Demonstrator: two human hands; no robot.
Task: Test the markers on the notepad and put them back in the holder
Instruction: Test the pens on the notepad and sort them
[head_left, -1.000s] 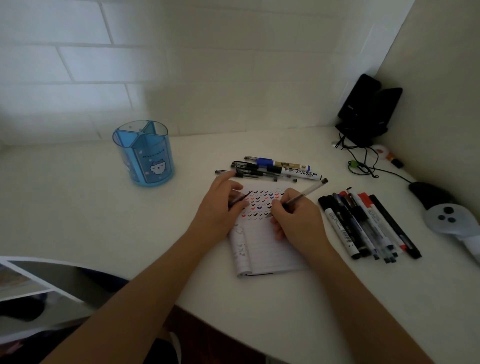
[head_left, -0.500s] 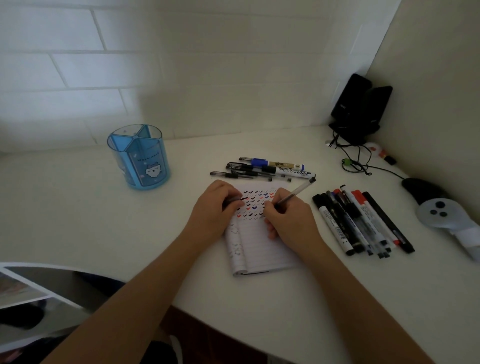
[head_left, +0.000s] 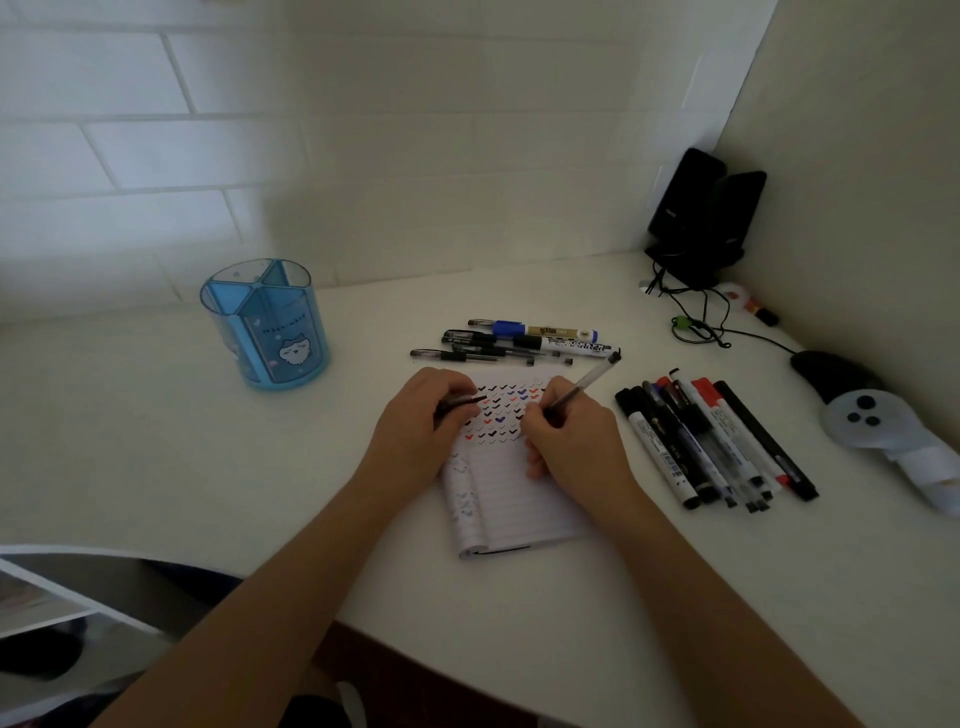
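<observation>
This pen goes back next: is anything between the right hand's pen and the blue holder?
Only the left hand, gripping a black cap on the notepad, lies between the pen and the holder; nothing else visible does.

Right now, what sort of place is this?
Probably a home study corner: a white desk against a tiled wall, a blue pen holder and a lined notepad on it, and small black speakers with cables in the corner.
</observation>
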